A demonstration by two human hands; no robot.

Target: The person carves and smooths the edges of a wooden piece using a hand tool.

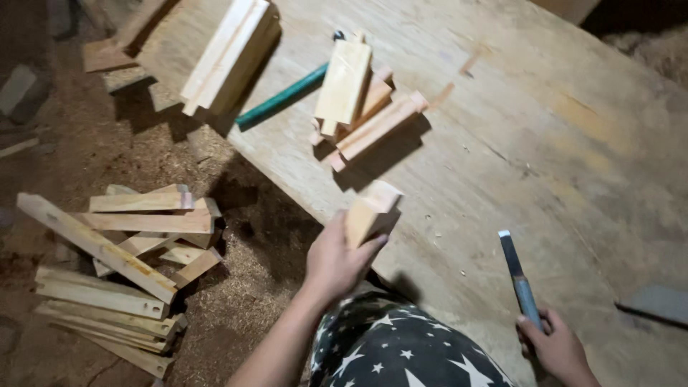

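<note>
My left hand (335,261) grips a short pale wooden block (370,209) and holds it upright above the front edge of a big plywood board (516,136). My right hand (556,349) is closed around the blue handle of a chisel (517,272), whose flat blade points up and away over the board. A pile of similar cut wooden pieces (362,100) lies further out on the board, well beyond both hands.
A green-handled tool (281,97) lies left of the pile. A thick plank bundle (228,54) hangs over the board's left edge. Several wooden offcuts (122,265) are heaped on the sawdust floor at left. My star-patterned trousers (401,351) show at the bottom.
</note>
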